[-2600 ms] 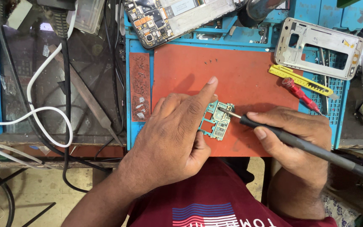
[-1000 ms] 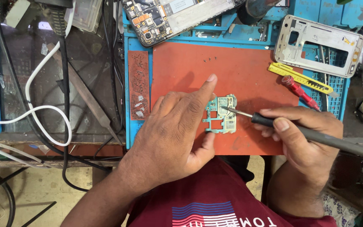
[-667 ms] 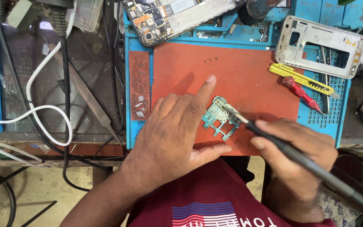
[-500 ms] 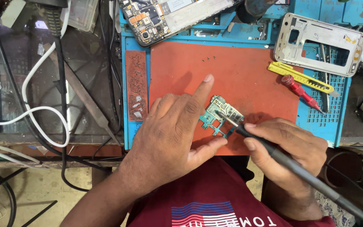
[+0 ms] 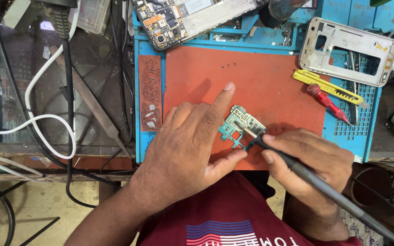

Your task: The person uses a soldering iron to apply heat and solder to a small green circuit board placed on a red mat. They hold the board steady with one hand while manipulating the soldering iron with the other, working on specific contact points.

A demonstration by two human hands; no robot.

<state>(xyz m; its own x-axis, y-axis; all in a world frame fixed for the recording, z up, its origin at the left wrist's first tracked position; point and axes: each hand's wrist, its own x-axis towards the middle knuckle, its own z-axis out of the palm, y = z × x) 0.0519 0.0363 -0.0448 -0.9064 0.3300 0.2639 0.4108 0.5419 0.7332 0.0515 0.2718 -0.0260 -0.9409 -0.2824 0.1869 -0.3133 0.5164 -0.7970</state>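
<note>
A small green circuit board (image 5: 241,126) lies tilted on the red work mat (image 5: 251,82). My left hand (image 5: 188,146) pins it between thumb and middle fingers, the index finger stretched out straight above it. My right hand (image 5: 311,159) grips a dark grey soldering iron (image 5: 306,175) like a pen; its thin metal tip rests on the upper part of the board. The iron's cable trails off to the lower right.
An opened phone (image 5: 192,18) lies at the mat's top edge, and a silver phone frame (image 5: 347,48) at the top right. A yellow utility knife (image 5: 329,86) and a red screwdriver (image 5: 327,101) lie to the right. Tiny screws (image 5: 229,65) sit mid-mat. Cables (image 5: 46,118) and tweezers (image 5: 92,105) cover the left.
The board has been turned and shifted slightly left under my left fingers. My right hand has swung lower, so the iron now points up-left onto the board instead of lying nearly level.
</note>
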